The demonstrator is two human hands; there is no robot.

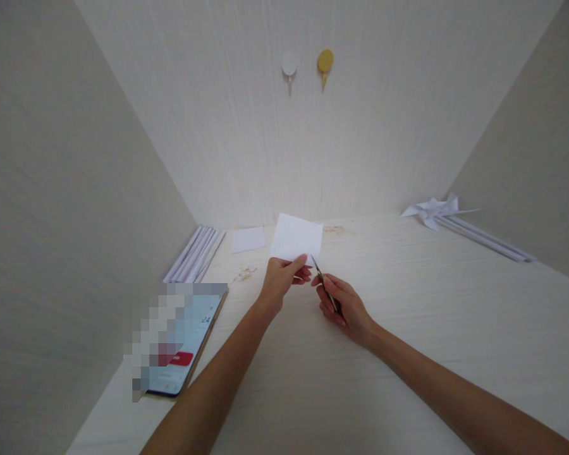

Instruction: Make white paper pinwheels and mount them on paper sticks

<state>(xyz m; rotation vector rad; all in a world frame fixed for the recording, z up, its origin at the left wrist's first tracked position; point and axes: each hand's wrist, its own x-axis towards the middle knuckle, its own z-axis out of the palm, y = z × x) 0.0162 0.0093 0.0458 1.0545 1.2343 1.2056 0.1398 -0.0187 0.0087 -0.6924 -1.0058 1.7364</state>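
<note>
The right hand (349, 304) grips the scissors (318, 272), long axis pointing forward and leftward to the near edge of the white paper (297, 235); the left hand (282, 278) pinches this paper over the worktop (408, 284).

Booth-like nook (384, 139): pale walls (208, 114), tabletop (303, 392)

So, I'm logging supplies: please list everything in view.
Table: one, white, lower half
Walls: three, pale, around
White hook, yellow hook: one each, back wall
Marks: two patches, brownish, on table
Paper rolls: several, white, left
Phone: one, pale screen, left
Loose paper: one, white, left of centre
Held paper: one, white, centre
Scissors: one, dark, by held paper's edge
Pinwheel, sticks: count unclear, white, far right
Arms: two, bare, from bottom
Left hand: one, on held paper
Right hand: one, holding scissors
</note>
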